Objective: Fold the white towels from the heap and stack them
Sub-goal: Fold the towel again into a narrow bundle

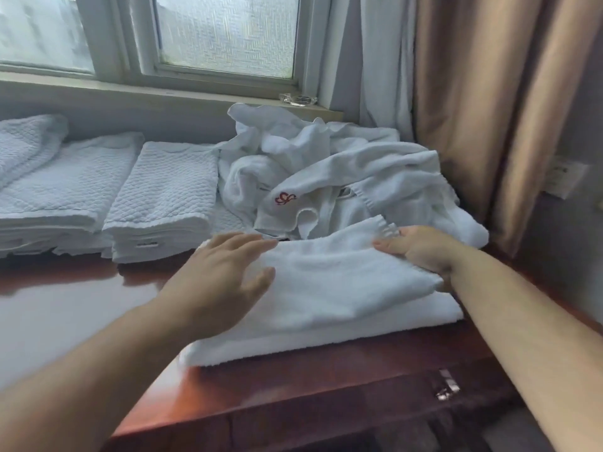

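A glass ashtray point(298, 100) sits on the windowsill point(130, 89) near a tan curtain point(489, 93).

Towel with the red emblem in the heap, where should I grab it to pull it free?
Pinch the loose hemmed corner just below the red emblem, coming from the front. That edge hangs free atop the heap, nearest you; the rest is tangled behind.

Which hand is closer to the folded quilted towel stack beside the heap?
Left. The left hand rests flat on the plain towel, just right of the quilted towel stack; the right hand rests on that towel's right end, farther off.
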The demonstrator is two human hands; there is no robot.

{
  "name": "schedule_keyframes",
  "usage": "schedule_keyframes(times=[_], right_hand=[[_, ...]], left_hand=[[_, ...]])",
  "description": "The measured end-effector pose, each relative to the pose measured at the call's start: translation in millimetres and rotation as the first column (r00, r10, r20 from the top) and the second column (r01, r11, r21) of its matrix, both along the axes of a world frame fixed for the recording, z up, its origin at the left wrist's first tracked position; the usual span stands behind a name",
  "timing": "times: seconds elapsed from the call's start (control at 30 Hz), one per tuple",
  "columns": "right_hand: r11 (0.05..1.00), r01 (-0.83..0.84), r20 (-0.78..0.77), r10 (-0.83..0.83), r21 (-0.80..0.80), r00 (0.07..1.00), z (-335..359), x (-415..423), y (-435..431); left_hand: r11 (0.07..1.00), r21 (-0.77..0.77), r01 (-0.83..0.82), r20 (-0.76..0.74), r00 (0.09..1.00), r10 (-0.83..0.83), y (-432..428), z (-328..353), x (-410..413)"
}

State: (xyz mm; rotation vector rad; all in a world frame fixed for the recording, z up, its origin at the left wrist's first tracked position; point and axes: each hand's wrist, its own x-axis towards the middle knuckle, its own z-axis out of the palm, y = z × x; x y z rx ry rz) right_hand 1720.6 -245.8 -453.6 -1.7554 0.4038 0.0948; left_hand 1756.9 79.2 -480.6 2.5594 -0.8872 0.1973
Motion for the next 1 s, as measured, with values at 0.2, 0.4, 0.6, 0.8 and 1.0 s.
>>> schedule_keyframes(times=[0.2,0.4,0.6,0.8,1.0], right_hand=[[0.942,0.067,-0.096,-0.104,-0.330,0.990,3,-8,-68],[0.429,0.018,-0.090,-0.230,-0.903,0.969,-30,-6,-43],[0.461,0.050,0.133,0.151,-0.886,0.979,-56,-3,20],[0.441,-0.132,-0.094,0.107,-0.888,0.990,-80,-1,24],[0.321,-0.027,0.003,0.091,-0.947,0.996,-65,-9,52]], left_hand=[[0.970,0.237,0.060,-0.054,0.997,-0.048,-52,-22,12],[0.948,0.310,0.068,-0.061,0.997,-0.051,-53,-51,9],[0.960,0.272,0.069,-0.049,0.997,-0.058,-51,-52,8],[0.998,-0.013,-0.055,-0.072,0.996,0.053,-41,-57,9],[0.980,-0.145,-0.134,-0.205,0.973,0.103,-4,-64,-6]])
